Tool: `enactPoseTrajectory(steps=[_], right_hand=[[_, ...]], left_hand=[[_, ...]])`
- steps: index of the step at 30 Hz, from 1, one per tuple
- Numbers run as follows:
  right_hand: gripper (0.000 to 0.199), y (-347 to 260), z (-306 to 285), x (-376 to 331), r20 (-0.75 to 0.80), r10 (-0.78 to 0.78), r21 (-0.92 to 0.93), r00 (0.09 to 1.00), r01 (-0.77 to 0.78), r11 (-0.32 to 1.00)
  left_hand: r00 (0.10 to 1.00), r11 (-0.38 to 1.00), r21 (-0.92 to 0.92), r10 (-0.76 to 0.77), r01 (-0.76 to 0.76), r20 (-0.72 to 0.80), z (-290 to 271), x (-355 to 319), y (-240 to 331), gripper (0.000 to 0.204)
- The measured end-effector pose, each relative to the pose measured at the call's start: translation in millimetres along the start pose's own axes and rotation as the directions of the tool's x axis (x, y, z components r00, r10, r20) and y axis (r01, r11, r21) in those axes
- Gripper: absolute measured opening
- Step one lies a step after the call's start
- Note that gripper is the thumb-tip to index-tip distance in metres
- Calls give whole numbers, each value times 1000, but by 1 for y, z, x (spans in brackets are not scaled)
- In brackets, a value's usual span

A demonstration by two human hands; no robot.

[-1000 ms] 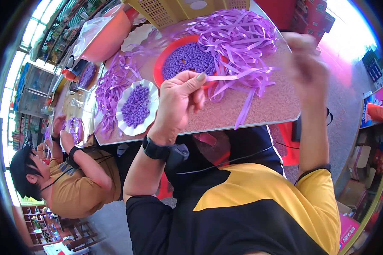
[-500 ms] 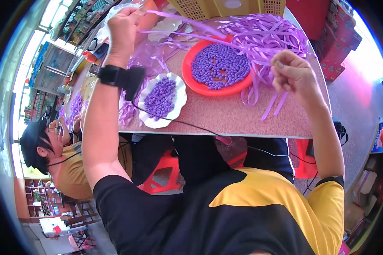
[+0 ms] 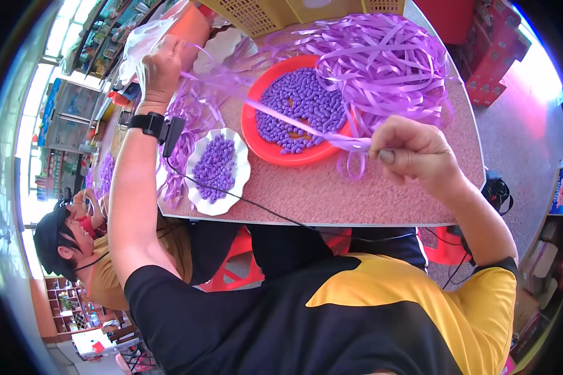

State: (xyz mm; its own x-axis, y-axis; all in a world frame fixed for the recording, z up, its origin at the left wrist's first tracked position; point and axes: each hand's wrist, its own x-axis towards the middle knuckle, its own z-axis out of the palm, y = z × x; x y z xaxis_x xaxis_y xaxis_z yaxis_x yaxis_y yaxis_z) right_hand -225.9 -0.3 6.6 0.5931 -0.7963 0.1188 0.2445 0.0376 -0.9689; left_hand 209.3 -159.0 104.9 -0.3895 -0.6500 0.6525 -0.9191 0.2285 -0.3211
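Observation:
Between my two hands a purple ribbon runs taut in the air, crossing above the red tray and blurred near its left end. My right hand pinches it between thumb and curled fingers, over the table's right part. Raised at the far left, my left hand is closed on the ribbon's other end; its fingertips are partly hidden. Purple beads fill much of the round red tray. More purple beads lie in a white scalloped dish below my left hand.
A heap of loose purple ribbons covers the table's far right. Behind stands a yellow plastic crate. Finished-looking purple strands lie left of the tray. A black cable crosses the table's front. A person sits at left.
My right hand has come nearer and now grips the ribbon. My left hand has shifted slightly left. The ribbon now slants down rightward across the tray.

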Motion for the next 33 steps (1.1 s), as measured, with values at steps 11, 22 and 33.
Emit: enactPoseTrajectory(steps=[11, 22, 33], right_hand=[[12, -17, -16, -1, -344, 64, 110, 937, -27, 994], [12, 32, -15, -26, -557, -60, 82, 828, 126, 989], [9, 33, -11, -36, -530, -101, -249, 842, -40, 968]], left_hand=[[981, 953, 233, 185, -194, 59, -4, -45, -53, 18], [978, 932, 296, 207, -209, 40, -61, -65, -60, 13], [965, 966, -44, -258, 256, -49, -131, -58, -91, 17]])
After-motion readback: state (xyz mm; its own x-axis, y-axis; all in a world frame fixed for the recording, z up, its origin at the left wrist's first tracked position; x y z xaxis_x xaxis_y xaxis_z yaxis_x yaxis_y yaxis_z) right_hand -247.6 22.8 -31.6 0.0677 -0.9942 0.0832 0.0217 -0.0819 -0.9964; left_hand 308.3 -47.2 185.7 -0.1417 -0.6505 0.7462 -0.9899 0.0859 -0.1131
